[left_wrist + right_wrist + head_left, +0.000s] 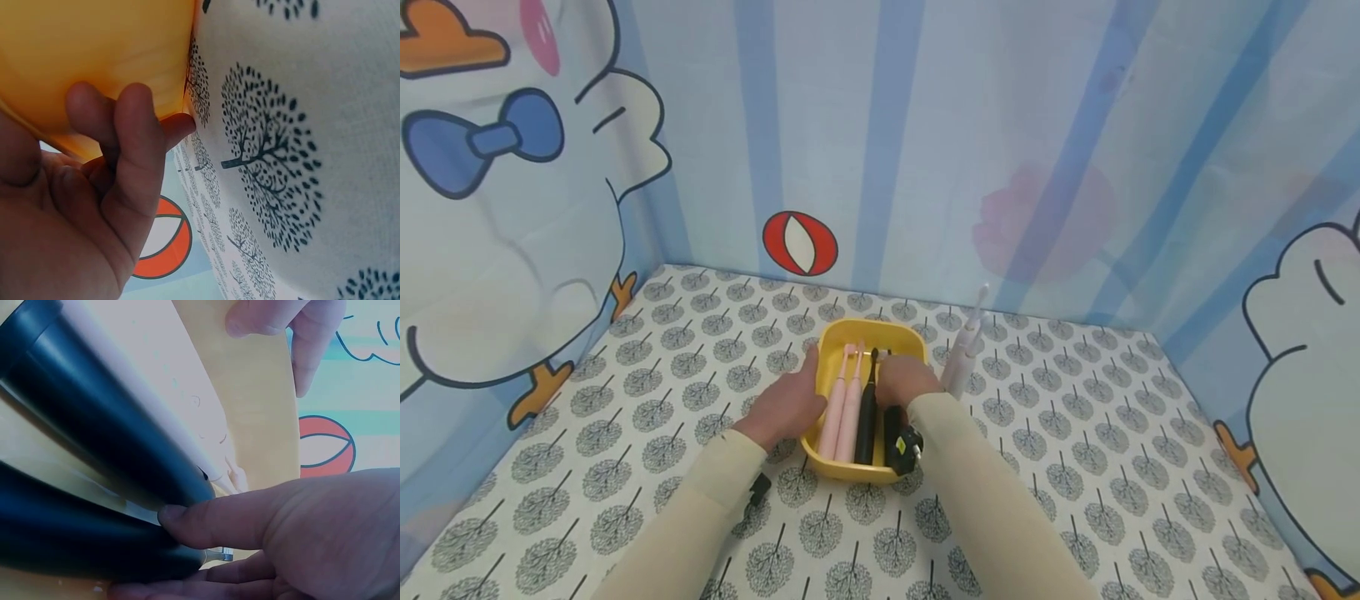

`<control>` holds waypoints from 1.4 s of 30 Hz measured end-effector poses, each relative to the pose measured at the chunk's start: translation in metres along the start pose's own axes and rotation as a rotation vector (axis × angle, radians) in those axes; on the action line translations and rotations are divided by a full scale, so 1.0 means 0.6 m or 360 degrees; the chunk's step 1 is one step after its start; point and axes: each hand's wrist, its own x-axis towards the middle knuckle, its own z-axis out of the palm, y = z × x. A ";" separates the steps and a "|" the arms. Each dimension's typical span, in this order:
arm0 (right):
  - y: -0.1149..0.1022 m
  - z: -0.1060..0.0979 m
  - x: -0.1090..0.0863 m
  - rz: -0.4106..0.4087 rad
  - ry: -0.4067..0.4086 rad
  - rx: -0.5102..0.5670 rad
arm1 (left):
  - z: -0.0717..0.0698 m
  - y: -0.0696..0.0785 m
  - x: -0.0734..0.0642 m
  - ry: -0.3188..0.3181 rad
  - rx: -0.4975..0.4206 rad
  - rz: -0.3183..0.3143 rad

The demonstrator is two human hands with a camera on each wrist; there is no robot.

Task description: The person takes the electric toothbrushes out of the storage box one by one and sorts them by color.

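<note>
A yellow plastic bin [872, 475] holds two pink electric toothbrushes [848, 417] side by side, with a black electric toothbrush [867, 421] to their right. My left hand [784, 406] grips the bin's left wall, its thumb at the rim and its fingers along the outside [134, 144]. Inside the bin at the right, my right hand [906, 379] pinches a second black electric toothbrush [94, 540] between thumb and fingers. That toothbrush lies beside the first black one, and the hand and wrist partly hide it in the head view.
Two white electric toothbrushes [961, 358] are just right of the bin, partly behind my right hand. The bin sits on a tree-patterned cloth [1052, 433]. A striped cartoon curtain [827, 125] rises behind and at both sides.
</note>
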 end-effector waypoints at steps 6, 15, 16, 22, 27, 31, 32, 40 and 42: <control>-0.001 -0.002 -0.003 -0.0004 0.0003 -0.0006 | 0.001 0.000 0.001 0.0008 0.0026 -0.0002; 0.001 0.002 -0.001 0.0009 0.0002 -0.0015 | 0.001 0.003 -0.002 -0.0002 0.0011 -0.0009; 0.002 0.003 0.000 0.0006 0.0005 -0.0028 | 0.002 0.003 -0.002 -0.0005 0.0010 -0.0009; 0.002 0.001 -0.001 -0.0051 0.0066 -0.0118 | 0.003 0.003 0.000 -0.0001 0.0009 -0.0011; 0.000 -0.005 -0.002 -0.0127 0.0126 -0.0243 | 0.004 0.001 0.002 -0.0008 0.0027 -0.0034; 0.001 -0.009 -0.006 -0.0152 0.0167 -0.0257 | 0.005 0.002 0.005 -0.0019 0.0055 -0.0055; 0.001 -0.011 -0.008 -0.0153 0.0175 -0.0241 | 0.005 0.002 0.006 -0.0019 0.0058 -0.0058; 0.005 -0.025 -0.028 -0.0182 0.0266 -0.0063 | 0.004 0.004 0.005 -0.0023 0.0053 -0.0079; 0.007 -0.027 -0.033 -0.0194 0.0291 -0.0014 | 0.004 0.005 0.005 -0.0018 0.0047 -0.0077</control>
